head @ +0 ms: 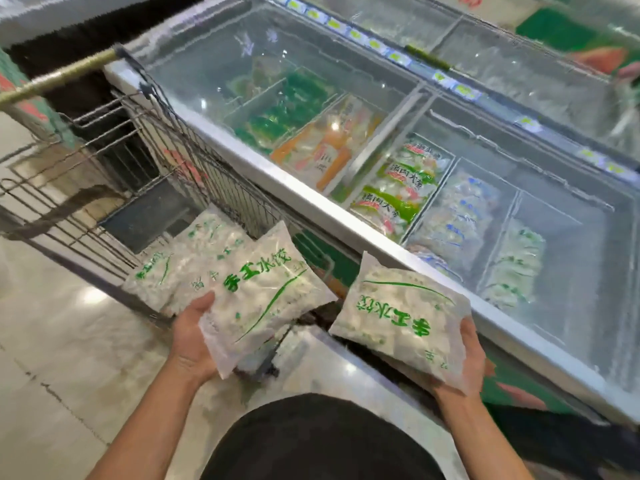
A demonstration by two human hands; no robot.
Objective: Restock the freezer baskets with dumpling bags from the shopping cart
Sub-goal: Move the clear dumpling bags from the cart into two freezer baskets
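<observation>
Left hand (192, 336): fingers curled under one dumpling bag (263, 299), held above the shopping cart (145, 161) near corner. Right hand (465, 355): fingers wrapped beneath a second bag (398, 317), just off the freezer (346, 216) front edge. Progress: early. More bags (194, 261) remain in cart; freezer baskets (512, 265) partly filled; glass lid seemingly closed.

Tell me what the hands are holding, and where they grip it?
Each holds one dumpling bag. The left hand cups the left bag at its lower left end; the right hand supports the right bag under its lower right corner.
</observation>
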